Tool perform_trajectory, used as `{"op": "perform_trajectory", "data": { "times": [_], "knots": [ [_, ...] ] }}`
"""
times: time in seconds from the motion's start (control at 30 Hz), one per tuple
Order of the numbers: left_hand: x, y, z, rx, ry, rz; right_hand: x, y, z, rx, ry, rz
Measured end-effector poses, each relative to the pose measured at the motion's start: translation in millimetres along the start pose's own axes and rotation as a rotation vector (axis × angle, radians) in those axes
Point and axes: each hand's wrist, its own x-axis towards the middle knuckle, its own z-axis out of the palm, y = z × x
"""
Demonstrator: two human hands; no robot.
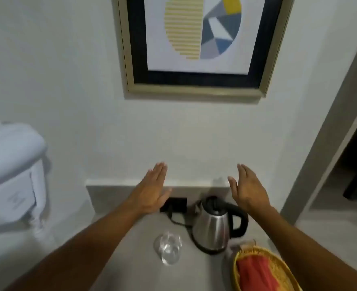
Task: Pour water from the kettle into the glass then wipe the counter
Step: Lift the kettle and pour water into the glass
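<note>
A steel kettle (212,227) with a black lid and handle stands on its base on the grey counter (118,196), handle to the right. A clear empty glass (169,249) stands just left of it, nearer to me. A red cloth (255,274) lies in a woven yellow basket (278,259) at the front right. My left hand (152,190) is held out flat above the counter, left of the kettle, holding nothing. My right hand (247,187) hovers open above and behind the kettle's handle, touching nothing.
A black socket plate (176,203) lies behind the kettle, its cord (177,221) running to the kettle base. A framed abstract picture (198,45) hangs on the white wall. White folded linen (12,175) sits at the left. A grey door frame (328,143) rises at the right.
</note>
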Motion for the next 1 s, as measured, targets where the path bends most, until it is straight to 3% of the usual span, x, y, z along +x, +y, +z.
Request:
{"op": "perform_trajectory", "data": {
  "times": [0.1, 0.2, 0.3, 0.4, 0.73, 0.87, 1.0],
  "knots": [
    [-59, -22, 65, -0.144, -0.079, -0.06, -35, 24, 40, 0.154, -0.094, 0.165],
    [-112, -33, 131, -0.309, -0.149, -0.251, -54, 43, 72, 0.293, -0.024, 0.251],
    [-129, -19, 157, -0.412, -0.235, -0.435, -49, 42, 75, 0.445, 0.045, 0.358],
    [-132, -5, 171, -0.462, -0.257, -0.49, -40, 45, 80, 0.543, 0.035, 0.488],
    [-95, 9, 185, -0.773, -0.033, -0.674, -20, 57, 105, 0.702, 0.11, 0.737],
    [-90, 11, 190, -0.811, -0.003, -0.695, -6, 53, 103, 0.671, 0.101, 0.666],
    [-91, 11, 193, -0.832, 0.013, -0.699, 13, 23, 87, 0.546, 0.029, 0.314]
  ]
}}
